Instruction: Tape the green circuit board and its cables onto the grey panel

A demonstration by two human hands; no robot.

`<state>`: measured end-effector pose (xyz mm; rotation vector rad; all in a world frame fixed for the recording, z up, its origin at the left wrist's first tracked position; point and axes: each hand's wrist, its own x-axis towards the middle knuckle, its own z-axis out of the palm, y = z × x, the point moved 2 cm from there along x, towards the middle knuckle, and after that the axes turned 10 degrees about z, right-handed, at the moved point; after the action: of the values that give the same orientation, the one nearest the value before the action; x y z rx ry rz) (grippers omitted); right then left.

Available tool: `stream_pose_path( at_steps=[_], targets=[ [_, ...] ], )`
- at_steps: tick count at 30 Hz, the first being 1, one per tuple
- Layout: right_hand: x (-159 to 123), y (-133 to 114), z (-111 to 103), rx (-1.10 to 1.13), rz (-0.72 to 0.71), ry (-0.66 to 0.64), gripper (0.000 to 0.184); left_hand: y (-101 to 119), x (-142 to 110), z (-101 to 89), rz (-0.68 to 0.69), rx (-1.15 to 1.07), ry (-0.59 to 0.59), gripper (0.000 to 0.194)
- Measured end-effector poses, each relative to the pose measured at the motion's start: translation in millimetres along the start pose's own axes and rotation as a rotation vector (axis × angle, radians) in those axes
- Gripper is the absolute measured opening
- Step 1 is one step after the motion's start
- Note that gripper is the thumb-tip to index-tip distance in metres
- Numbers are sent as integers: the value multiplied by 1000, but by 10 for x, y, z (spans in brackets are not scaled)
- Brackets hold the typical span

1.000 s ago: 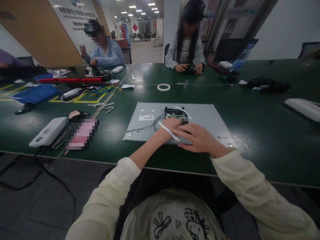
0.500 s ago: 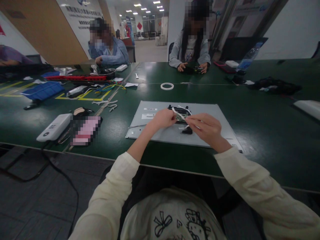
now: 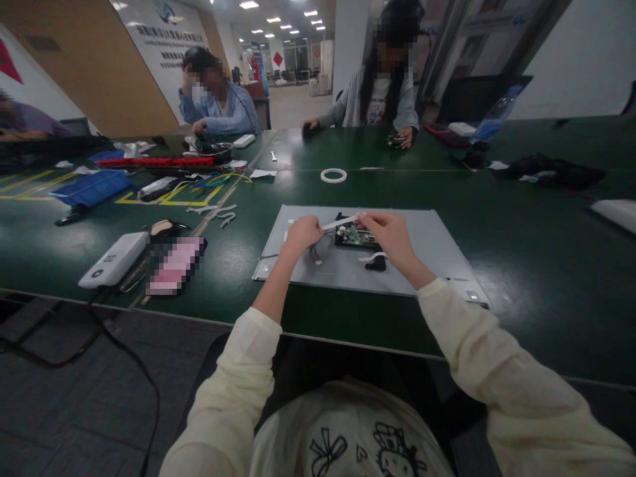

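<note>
A narrow strip of white tape [image 3: 340, 223] is stretched between my two hands. My left hand [image 3: 304, 233] is closed on its left end, with thin grey wires [image 3: 316, 252] hanging just below. The fingertips of my right hand [image 3: 390, 237] pinch the other end. Under the strip lies a green circuit board [image 3: 354, 236] in a black frame, on the back of a flat silver-grey panel [image 3: 427, 245]. A small black piece [image 3: 376, 264] with a white strip by it rests on the panel, below the board.
A white tape roll [image 3: 333, 175] lies beyond the panel. To the left are crumpled white strips [image 3: 211, 211], a phone [image 3: 176, 266], a white power bank [image 3: 114, 260] and a blue tray [image 3: 91, 188]. Two people [image 3: 218, 99] sit across the green table, another at far left.
My left hand has shifted left and my right hand has turned; the looped white strip is now pulled straight. More of the circuit board shows. The person opposite has moved one hand aside.
</note>
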<state>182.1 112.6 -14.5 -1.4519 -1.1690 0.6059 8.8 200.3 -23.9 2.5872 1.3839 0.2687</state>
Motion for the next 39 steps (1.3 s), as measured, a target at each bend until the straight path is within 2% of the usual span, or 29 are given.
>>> stream_pose_path(
  at_steps=[2, 4, 5, 8, 9, 11, 14, 16, 20, 23, 26, 29, 32, 36, 39],
  targets=[
    [0, 83, 1, 79, 114, -62, 31, 14, -10, 30, 1, -21, -87, 21],
    [-10, 124, -14, 106, 158, -81, 32, 24, -17, 28, -15, -31, -112, 20],
    [-16, 131, -22, 102, 167, -80, 33, 30, -20, 8, -25, -24, -74, 21],
    [-38, 118, -29, 42, 160, -71, 34, 81, -32, -112, 1, -71, 167, 28],
    [-45, 110, -24, 21, 144, -73, 34, 118, -40, -154, 58, -147, 227, 33],
    [-56, 98, -9, -6, 103, -81, 34, 219, -65, -219, 257, -362, 251, 41],
    [-71, 90, 6, -11, 58, -84, 34, 367, -124, -249, 569, -622, 108, 34],
    [-81, 82, 4, -16, 40, -67, 34, 405, -149, -234, 635, -708, 34, 27],
    [-85, 71, -8, -33, 34, -56, 38, 379, -140, -208, 630, -769, 47, 23],
    [-74, 71, -12, 63, 52, -98, 41, 367, -136, -208, 637, -811, 14, 25],
    [-76, 42, -8, 149, 27, -177, 34, 371, -148, -222, 633, -855, -5, 26],
    [-99, -7, -9, 133, -21, -226, 28, 372, -160, -227, 624, -868, -22, 26],
    [-107, -24, -27, 82, -7, -198, 25, 367, -160, -213, 621, -891, -74, 27],
    [-60, 34, -53, 119, 54, -151, 28, 345, -154, -207, 615, -925, -119, 23],
    [-22, 77, -70, 158, 65, -112, 28, 310, -147, -224, 612, -894, -102, 22]
  ],
)
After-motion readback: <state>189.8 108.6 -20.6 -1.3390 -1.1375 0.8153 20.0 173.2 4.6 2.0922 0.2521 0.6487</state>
